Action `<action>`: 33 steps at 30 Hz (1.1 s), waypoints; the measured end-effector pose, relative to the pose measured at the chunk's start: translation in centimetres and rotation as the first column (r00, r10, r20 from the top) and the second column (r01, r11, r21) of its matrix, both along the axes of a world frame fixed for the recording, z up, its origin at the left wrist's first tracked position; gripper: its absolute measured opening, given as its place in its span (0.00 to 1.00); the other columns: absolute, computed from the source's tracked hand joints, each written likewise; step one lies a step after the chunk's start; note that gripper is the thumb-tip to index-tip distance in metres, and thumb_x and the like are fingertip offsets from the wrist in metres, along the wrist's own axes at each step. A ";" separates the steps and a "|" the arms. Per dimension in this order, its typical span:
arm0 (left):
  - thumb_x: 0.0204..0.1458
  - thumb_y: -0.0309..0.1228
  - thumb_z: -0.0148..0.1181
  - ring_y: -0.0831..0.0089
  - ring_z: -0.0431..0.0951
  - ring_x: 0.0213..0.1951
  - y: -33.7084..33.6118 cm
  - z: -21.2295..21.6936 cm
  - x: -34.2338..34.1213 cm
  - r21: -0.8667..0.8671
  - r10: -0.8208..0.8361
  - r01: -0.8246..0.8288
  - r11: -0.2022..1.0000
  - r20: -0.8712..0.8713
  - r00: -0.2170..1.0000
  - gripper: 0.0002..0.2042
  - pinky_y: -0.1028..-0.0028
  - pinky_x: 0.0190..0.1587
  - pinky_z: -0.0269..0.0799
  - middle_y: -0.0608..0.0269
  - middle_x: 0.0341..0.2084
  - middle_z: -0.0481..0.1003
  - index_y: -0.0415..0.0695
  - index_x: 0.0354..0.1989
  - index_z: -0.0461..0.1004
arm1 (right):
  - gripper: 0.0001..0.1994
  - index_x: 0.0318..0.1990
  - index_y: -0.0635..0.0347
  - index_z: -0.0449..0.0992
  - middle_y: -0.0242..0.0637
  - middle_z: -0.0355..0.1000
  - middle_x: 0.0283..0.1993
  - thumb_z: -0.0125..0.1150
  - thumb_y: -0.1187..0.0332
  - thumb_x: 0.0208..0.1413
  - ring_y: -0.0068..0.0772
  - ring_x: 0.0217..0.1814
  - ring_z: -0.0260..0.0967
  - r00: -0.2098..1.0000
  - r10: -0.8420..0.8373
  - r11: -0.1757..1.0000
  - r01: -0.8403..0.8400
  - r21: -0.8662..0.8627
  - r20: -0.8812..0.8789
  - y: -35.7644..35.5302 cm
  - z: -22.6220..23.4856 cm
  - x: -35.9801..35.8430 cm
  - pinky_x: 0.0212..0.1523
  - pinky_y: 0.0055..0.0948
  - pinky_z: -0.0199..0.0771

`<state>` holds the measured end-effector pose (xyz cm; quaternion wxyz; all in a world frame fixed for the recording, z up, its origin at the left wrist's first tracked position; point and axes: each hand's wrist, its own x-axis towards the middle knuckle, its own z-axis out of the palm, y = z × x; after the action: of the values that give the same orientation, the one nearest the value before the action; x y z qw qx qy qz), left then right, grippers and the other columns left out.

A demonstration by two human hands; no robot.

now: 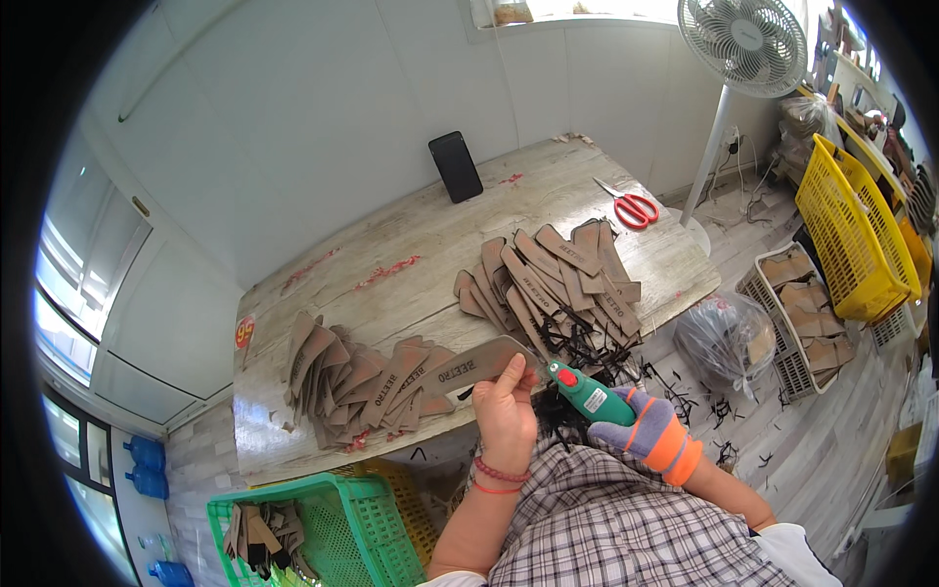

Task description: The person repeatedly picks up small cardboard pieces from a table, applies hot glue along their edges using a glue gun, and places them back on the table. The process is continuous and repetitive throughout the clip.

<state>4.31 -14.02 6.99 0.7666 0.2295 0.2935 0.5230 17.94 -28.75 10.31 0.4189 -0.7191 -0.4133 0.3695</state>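
This looks like a workshop, with heaped brown pieces (572, 252), a green handheld tool (595, 399) and black scraps (611, 368).

L hand (506, 406) hides pt. of brn strip (464, 368).

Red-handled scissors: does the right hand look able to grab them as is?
Probably not: the right hand holds the green tool. The red-handled scissors themselves lie uncovered on the table, beyond the tan strips.

On table (352, 240): L pile of strips (357, 377), R pile (558, 269), phone (456, 167) nr back edge, scissors (634, 209) behind R pile. At front edge, abt mid: L hand (506, 411) w/ strip (468, 366); R hand (646, 430) w/ tool (592, 396) just R. Fan (745, 37) beyond table, back R; crate (377, 533) below, front L.
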 end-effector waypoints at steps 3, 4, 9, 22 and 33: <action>0.51 0.21 0.64 0.74 0.76 0.30 0.1 -0.5 0.0 0.023 0.014 -0.014 1.000 -0.006 1.000 0.05 0.75 0.33 0.72 0.63 0.31 0.78 0.40 0.36 0.76 | 0.30 0.53 0.66 0.71 0.31 0.75 0.29 0.75 0.60 0.46 0.15 0.25 0.69 1.000 0.019 1.000 -0.019 -0.002 0.006 -0.1 -0.4 0.1 0.27 0.18 0.70; 0.51 0.21 0.63 0.74 0.76 0.30 0.1 -0.5 0.1 0.027 0.015 -0.015 1.000 -0.018 1.000 0.05 0.75 0.34 0.73 0.63 0.30 0.77 0.40 0.36 0.76 | 0.30 0.53 0.66 0.70 0.32 0.75 0.29 0.75 0.60 0.45 0.15 0.25 0.69 1.000 0.023 1.000 -0.023 0.002 0.011 -0.1 -0.5 0.1 0.27 0.18 0.69; 0.51 0.21 0.63 0.73 0.77 0.30 -0.3 -0.2 0.3 0.017 0.027 -0.026 1.000 -0.063 0.998 0.05 0.74 0.34 0.75 0.63 0.30 0.77 0.40 0.36 0.75 | 0.30 0.54 0.66 0.70 0.32 0.75 0.29 0.75 0.60 0.45 0.15 0.25 0.69 0.996 0.016 1.000 -0.016 -0.004 -0.086 0.0 0.2 0.1 0.27 0.18 0.69; 0.52 0.21 0.62 0.73 0.77 0.29 -0.6 -1.4 -0.7 0.022 0.039 -0.037 0.999 -0.092 0.995 0.03 0.75 0.32 0.75 0.60 0.29 0.78 0.36 0.34 0.77 | 0.26 0.50 0.65 0.72 0.30 0.74 0.27 0.74 0.60 0.47 0.15 0.25 0.67 0.990 0.026 0.996 -0.037 -0.078 -0.140 1.5 1.9 0.0 0.27 0.19 0.68; 0.52 0.34 0.65 0.72 0.74 0.25 10.9 -7.4 3.9 0.241 0.174 -0.022 0.970 -0.632 0.756 0.10 0.73 0.27 0.68 0.63 0.24 0.74 0.40 0.29 0.72 | 0.26 0.48 0.64 0.73 0.30 0.74 0.27 0.73 0.56 0.47 0.16 0.25 0.68 0.982 -0.093 0.995 0.088 -0.039 -0.162 0.3 -1.5 1.6 0.26 0.20 0.70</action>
<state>8.19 -3.09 -0.36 0.5591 0.4630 0.4926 0.4799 19.58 -28.43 8.80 0.4562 -0.7111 -0.3384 0.4143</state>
